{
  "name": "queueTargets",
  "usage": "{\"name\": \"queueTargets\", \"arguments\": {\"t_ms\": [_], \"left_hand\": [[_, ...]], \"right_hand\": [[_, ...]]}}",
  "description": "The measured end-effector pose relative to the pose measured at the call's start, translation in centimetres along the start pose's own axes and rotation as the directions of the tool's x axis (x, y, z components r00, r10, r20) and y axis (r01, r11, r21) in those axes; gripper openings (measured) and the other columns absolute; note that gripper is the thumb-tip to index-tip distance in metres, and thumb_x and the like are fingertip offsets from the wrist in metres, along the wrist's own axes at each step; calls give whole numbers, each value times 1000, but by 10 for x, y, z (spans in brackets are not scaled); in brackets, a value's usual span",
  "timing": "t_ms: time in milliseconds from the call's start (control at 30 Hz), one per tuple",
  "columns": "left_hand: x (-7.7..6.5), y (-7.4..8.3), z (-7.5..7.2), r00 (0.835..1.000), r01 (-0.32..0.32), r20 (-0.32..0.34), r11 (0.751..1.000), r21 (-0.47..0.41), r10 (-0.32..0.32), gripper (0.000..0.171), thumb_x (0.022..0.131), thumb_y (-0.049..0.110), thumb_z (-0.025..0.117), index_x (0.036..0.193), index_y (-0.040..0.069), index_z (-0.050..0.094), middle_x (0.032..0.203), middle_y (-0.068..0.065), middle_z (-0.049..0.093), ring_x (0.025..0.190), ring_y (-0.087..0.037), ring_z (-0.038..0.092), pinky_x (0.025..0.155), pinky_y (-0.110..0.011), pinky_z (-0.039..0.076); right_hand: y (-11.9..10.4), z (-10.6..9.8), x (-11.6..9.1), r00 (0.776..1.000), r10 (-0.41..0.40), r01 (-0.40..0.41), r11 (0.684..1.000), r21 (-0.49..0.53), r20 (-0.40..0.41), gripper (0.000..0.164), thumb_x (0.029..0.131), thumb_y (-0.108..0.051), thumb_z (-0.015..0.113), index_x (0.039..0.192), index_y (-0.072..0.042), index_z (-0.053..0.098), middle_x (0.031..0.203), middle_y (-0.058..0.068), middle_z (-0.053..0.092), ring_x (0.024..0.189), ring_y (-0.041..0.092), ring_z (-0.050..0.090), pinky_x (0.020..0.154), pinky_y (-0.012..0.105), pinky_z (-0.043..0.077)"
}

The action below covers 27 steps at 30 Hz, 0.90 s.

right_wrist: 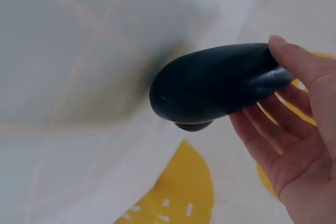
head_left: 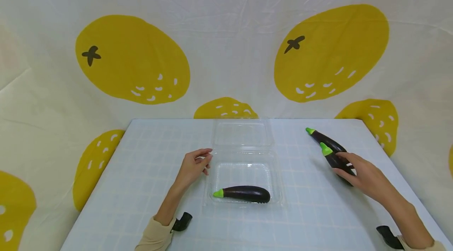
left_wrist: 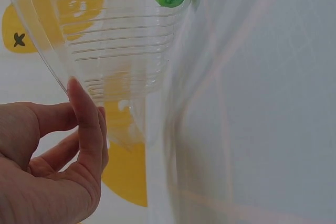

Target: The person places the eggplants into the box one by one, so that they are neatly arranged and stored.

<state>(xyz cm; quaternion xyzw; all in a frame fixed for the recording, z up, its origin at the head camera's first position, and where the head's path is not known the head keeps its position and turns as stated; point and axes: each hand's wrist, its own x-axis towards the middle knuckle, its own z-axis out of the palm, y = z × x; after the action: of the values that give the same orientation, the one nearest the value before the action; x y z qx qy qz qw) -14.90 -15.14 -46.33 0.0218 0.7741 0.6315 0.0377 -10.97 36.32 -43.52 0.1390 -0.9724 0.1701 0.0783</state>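
Note:
My right hand [head_left: 362, 172] grips a dark eggplant [head_left: 334, 160] with a bright green stem end, thumb on one side and fingers on the other. Seen from the right wrist, the blunt end of this eggplant [right_wrist: 210, 85] sticks out past the fingers over the table. Right behind it lies another eggplant [head_left: 327, 139], partly covered. A third eggplant [head_left: 247, 193] rests along the near side of the clear plastic clamshell box [head_left: 277, 172]. Beside the box's left edge, my left hand [head_left: 192, 166] has loosely bent fingers, one fingertip right at the rim in the left wrist view.
The box's clear lid [head_left: 242, 133] is folded back towards the table's far edge. A pale checked cloth covers the table [head_left: 141, 196]. Behind it hangs a white curtain [head_left: 230, 46] printed with large yellow fruits.

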Motion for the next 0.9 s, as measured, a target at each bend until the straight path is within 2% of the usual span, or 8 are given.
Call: {"name": "queueTargets", "arguments": {"t_ms": [100,300,500,800,900], "left_hand": [[0,1,0,1000,-4,-2,1000,1,4,31,99,4,67,129,-7,66,110,-26,67,69,-33,64,54,-23,56],[0,0,-1,1000,2,5,1000,-3,-2,31,100,5,67,129,-7,66,111,-26,66,70,-33,63,55,-23,56],[-1,1,-1,1000,-11,3,1000,-14,11,32,99,5,68,128,-8,66,108,-24,67,69,-32,64,55,-24,56],[-1,2,-2,1000,-23,7,1000,-13,24,33,99,4,68,128,-10,65,108,-26,66,70,-30,64,55,-25,56],[-1,2,-2,1000,-20,9,1000,-17,20,33,99,4,68,128,-9,65,108,-25,67,70,-28,64,55,-25,57]], "right_hand": [[-5,-3,2,1000,17,-17,1000,10,11,55,86,-24,86,127,2,61,114,25,67,92,36,66,76,56,60],[-14,-10,7,1000,8,-7,999,51,-17,54,85,-26,86,126,2,63,111,20,70,93,33,68,72,45,62],[-29,-14,12,1000,25,-25,994,104,-3,59,86,-29,87,129,3,62,111,20,69,95,35,67,74,46,62],[-49,-20,21,997,-52,60,988,142,-56,57,85,-28,87,127,2,63,109,20,70,91,32,70,73,43,62],[-57,-21,24,996,-69,77,986,146,-63,56,85,-28,87,126,0,63,109,18,71,91,30,70,71,36,63]]}}
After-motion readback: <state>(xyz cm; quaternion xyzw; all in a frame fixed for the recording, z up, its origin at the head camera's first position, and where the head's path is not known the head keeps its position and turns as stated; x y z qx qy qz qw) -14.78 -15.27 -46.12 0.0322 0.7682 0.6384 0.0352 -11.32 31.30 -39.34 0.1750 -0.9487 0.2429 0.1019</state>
